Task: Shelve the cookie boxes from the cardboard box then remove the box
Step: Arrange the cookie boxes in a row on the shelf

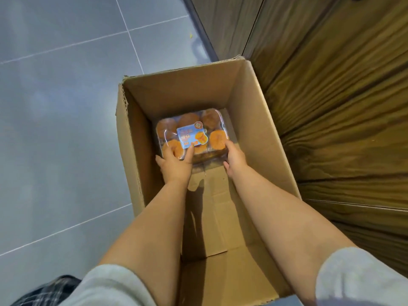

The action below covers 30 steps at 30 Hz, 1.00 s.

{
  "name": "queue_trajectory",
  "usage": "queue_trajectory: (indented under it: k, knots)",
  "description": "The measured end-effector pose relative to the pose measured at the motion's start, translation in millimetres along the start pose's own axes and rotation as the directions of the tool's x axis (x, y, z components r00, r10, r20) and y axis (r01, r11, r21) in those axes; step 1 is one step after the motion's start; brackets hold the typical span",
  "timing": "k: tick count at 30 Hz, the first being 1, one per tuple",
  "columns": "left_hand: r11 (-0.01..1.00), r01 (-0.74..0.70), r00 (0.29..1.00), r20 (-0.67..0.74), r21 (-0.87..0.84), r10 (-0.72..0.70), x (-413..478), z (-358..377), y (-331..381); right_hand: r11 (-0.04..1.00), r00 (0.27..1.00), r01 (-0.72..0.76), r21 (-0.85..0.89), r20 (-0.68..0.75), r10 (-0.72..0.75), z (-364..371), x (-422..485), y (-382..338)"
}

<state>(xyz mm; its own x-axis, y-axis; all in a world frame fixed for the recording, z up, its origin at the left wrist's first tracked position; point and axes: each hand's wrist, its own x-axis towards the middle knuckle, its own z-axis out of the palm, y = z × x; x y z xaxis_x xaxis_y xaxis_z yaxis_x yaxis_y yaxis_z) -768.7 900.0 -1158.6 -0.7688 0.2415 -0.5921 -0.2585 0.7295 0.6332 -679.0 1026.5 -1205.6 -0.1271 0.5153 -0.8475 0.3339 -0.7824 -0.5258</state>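
An open cardboard box (260, 120) stands on the floor beside a wooden cabinet. Deep inside it lies one clear plastic cookie box (192, 129) with round orange-brown cookies and a blue label on its lid. Both my arms reach down into the carton. My left hand (175, 163) grips the cookie box's near left corner, fingers over the lid. My right hand (235, 159) holds its near right corner, fingers curled round the edge. The rest of the carton's bottom shows bare cardboard.
A wooden cabinet (331, 85) with grain-patterned fronts rises right against the carton's right side. Grey tiled floor (61, 129) spreads out to the left. My plaid-clad leg (44, 292) shows at the bottom left.
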Motion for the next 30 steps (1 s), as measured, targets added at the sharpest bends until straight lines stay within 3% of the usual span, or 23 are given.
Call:
queue_trajectory:
  k: [5,9,11,14,17,20,22,25,30]
  knots:
    - [0.999,-0.005,0.999,-0.040,-0.036,0.003,9.9,7.6,-5.2,0.998,0.999,0.000,-0.064,0.039,0.002,5.8,38.7,12.8]
    - [0.999,-0.017,0.999,-0.044,-0.044,0.015,10.8,6.3,-9.9,0.983,0.999,-0.021,-0.184,-0.029,0.016,2.3,109.9,38.2]
    - [0.995,-0.003,0.999,-0.040,-0.098,-0.001,12.5,3.9,-10.1,0.972,0.999,-0.012,-0.234,-0.040,0.003,2.9,100.0,29.4]
    - [0.993,0.012,0.998,-0.061,-0.121,-0.019,15.7,1.3,-8.5,0.979,0.998,-0.059,-0.195,0.004,0.061,1.9,84.3,14.7]
    - [0.994,0.021,0.996,-0.081,-0.110,-0.030,15.7,1.9,-5.2,0.995,0.989,-0.089,-0.049,0.116,0.094,5.1,53.9,-1.9]
    - [0.992,0.048,0.998,-0.044,-0.121,-0.053,12.4,4.0,-2.4,0.991,0.990,0.010,0.134,0.141,-0.029,12.5,-8.3,-23.6]
    - [0.992,0.080,0.996,-0.022,-0.095,-0.083,7.5,6.7,3.0,0.980,0.986,0.124,0.157,0.093,-0.139,11.0,-26.5,-26.8]
    - [0.995,0.093,0.995,-0.038,-0.037,-0.095,-6.5,2.7,21.4,0.960,0.959,0.281,0.007,0.020,-0.281,2.5,-60.2,-34.5]
    - [0.960,-0.235,0.972,-0.017,-0.149,0.235,-47.9,-46.7,70.0,0.838,0.880,0.463,-0.290,0.036,-0.474,-19.6,-148.3,-60.7]
